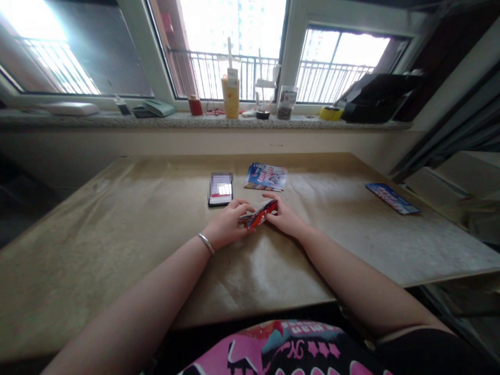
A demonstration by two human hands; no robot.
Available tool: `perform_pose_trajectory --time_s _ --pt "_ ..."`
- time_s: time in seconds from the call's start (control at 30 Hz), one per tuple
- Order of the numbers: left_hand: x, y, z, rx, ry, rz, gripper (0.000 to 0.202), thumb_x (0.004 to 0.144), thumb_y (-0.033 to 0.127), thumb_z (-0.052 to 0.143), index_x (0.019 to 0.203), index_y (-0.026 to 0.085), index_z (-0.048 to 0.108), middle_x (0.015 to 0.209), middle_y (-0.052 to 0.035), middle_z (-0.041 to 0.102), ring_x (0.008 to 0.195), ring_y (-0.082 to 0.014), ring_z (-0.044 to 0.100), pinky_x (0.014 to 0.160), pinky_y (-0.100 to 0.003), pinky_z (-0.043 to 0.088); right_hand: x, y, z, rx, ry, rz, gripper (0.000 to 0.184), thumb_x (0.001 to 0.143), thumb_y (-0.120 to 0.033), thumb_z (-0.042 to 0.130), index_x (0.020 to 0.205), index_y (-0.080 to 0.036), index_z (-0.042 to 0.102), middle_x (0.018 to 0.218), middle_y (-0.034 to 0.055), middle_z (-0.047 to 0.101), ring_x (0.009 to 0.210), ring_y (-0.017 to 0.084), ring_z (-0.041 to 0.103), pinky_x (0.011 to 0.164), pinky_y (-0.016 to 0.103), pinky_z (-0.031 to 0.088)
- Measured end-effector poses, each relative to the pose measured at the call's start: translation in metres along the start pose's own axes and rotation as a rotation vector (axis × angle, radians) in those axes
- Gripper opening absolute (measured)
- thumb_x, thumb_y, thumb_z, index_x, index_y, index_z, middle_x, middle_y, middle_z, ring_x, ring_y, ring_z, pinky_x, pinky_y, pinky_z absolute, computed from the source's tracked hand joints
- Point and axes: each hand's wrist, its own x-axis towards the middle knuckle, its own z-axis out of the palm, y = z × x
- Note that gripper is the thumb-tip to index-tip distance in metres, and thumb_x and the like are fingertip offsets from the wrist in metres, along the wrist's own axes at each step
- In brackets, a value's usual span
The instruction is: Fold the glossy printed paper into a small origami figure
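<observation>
Between my two hands is a folded printed paper point(261, 214), red on the side facing me, tilted up off the table. My left hand point(231, 221) grips its left end, with a silver bangle on that wrist. At the right end, the fingers and thumb of my right hand point(284, 216) close round the paper. Just beyond my hands lies a stack of blue printed leaflets point(267, 177). A phone point(221, 190) with a lit screen rests flat beyond my left hand.
Another blue printed leaflet point(391, 198) lies near the table's right edge. A tan cloth covers the table point(156, 208). On the windowsill point(156, 122) stand a tall yellow drink cup point(231, 99), a red jar point(195, 105), yellow tape point(331, 113) and a black box-like object point(375, 101).
</observation>
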Motion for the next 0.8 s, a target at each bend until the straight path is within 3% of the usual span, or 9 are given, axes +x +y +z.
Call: perform_pose_trajectory --time_s 0.27,0.43,0.67,0.8 --pt "0.001 -0.002 0.001 0.004 -0.012 -0.101 0.037 0.071 0.032 0.068 0.104 0.021 0.058 0.108 -0.0069 0.054 0.099 -0.0232 0.056 0.089 -0.037 0.047 0.001 -0.001 0.001 0.011 -0.008 0.040 0.058 0.067 -0.012 0.051 0.124 -0.018 0.039 0.104 0.0047 0.056 0.087 0.014 0.058 0.084 0.032 0.048" --pt "0.002 -0.008 0.005 -0.283 0.001 -0.198 0.043 0.071 0.028 0.066 0.110 0.017 0.052 0.108 -0.0086 0.057 0.092 -0.0208 0.061 0.084 -0.035 0.050 0.000 -0.001 -0.002 -0.011 0.003 0.012 0.051 0.066 -0.014 0.053 0.116 -0.017 0.042 0.109 0.0071 0.057 0.099 0.018 0.056 0.088 0.034 0.046" --pt "0.005 -0.004 0.003 -0.466 0.049 -0.274 0.054 0.072 0.022 0.063 0.120 0.015 0.041 0.108 -0.0075 0.059 0.088 -0.0170 0.062 0.081 -0.031 0.050 0.002 0.001 -0.004 -0.052 0.016 -0.005 0.047 0.066 -0.011 0.051 0.112 -0.018 0.043 0.099 0.0038 0.059 0.084 0.014 0.058 0.076 0.028 0.048" --pt "0.006 -0.010 0.009 -0.453 0.115 -0.261 0.056 0.071 0.019 0.062 0.122 0.015 0.038 0.098 -0.0049 0.059 0.079 -0.0143 0.061 0.075 -0.029 0.050 0.004 -0.001 -0.004 -0.071 0.063 -0.017 0.031 0.071 -0.017 0.054 0.102 -0.018 0.048 0.092 0.0037 0.061 0.082 0.015 0.058 0.074 0.029 0.048"
